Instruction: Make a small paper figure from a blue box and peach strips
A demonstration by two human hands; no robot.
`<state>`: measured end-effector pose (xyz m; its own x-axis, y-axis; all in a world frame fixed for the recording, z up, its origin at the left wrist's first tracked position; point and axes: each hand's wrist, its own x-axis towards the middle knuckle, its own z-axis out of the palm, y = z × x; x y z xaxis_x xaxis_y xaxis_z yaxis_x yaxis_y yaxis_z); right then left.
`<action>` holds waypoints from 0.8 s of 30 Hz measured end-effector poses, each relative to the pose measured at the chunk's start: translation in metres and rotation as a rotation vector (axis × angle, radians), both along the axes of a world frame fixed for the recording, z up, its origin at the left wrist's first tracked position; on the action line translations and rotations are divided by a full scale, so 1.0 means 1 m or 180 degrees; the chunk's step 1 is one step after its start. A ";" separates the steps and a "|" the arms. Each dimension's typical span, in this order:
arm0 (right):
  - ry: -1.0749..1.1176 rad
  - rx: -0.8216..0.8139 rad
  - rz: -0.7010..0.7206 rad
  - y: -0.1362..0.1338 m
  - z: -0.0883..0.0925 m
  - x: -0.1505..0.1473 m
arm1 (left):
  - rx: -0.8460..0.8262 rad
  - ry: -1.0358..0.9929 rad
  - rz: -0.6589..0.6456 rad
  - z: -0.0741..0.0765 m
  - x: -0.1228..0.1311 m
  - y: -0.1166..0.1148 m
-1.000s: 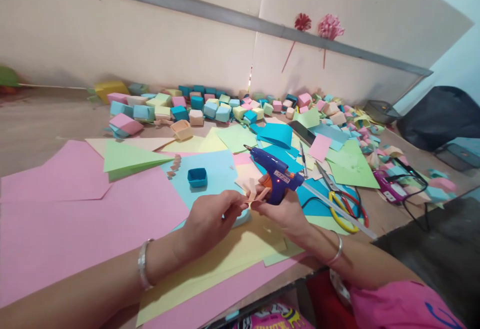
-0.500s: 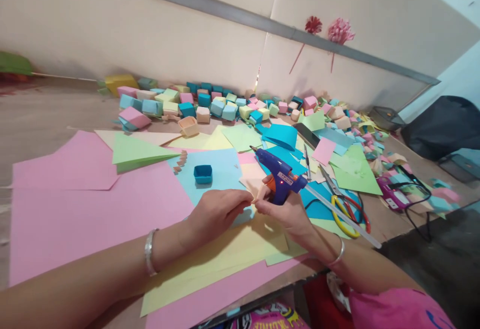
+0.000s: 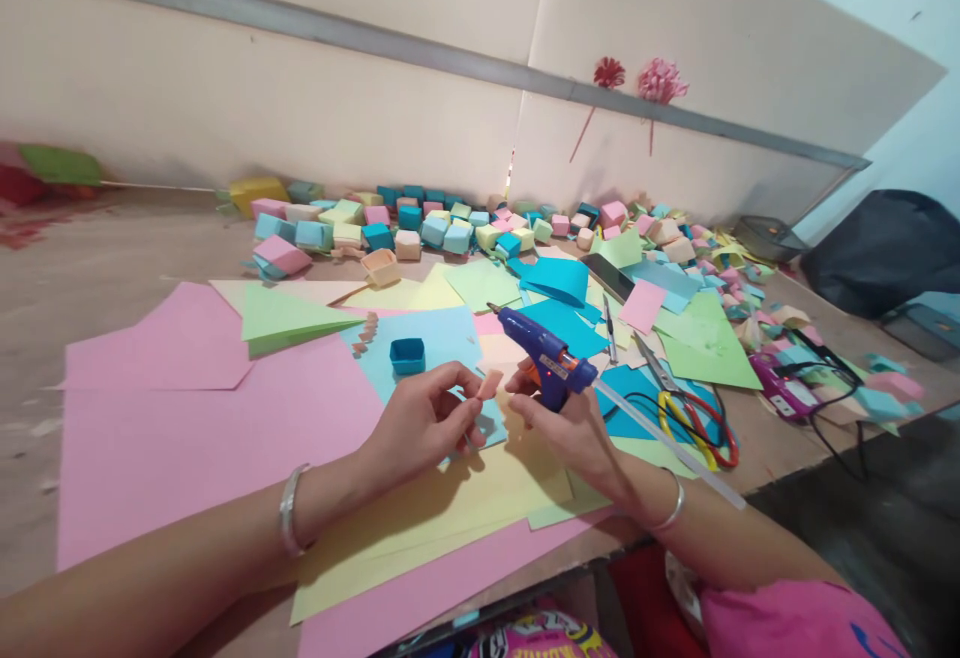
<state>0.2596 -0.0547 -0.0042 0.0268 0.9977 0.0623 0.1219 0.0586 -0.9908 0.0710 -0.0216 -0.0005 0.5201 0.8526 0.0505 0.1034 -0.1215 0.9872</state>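
Note:
My left hand pinches a small peach paper piece between thumb and fingertips. My right hand grips a blue glue gun by its handle, nozzle pointing up and to the left, a clear glue stick trailing from its back. The paper piece sits just left of the gun's orange trigger. Both hands hover over yellow and light blue sheets. A small blue paper box stands on the light blue sheet just beyond my left hand.
Large pink sheets and a folded green sheet cover the left of the table. Several coloured paper cubes line the back wall. Scissors, a phone and a magenta device with black cables lie to the right.
My left hand has drawn the peach paper piece slightly away from the right hand and lifted it. The glue gun stays in my right hand; the view shifted a little.

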 end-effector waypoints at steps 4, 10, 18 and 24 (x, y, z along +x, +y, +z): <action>0.0025 0.0159 -0.0108 0.001 0.007 0.005 | 0.0467 0.0005 0.0082 0.000 0.000 -0.001; 0.0143 0.0140 -0.0256 0.002 0.008 0.009 | 0.1691 0.0373 0.0180 -0.009 -0.002 -0.001; 0.0309 -0.0214 0.0023 0.005 0.005 0.003 | 0.2702 0.0932 0.0232 -0.012 -0.006 0.001; 0.0613 -0.0247 0.0235 0.006 -0.001 0.006 | 0.1869 0.0775 0.0320 -0.006 -0.002 0.002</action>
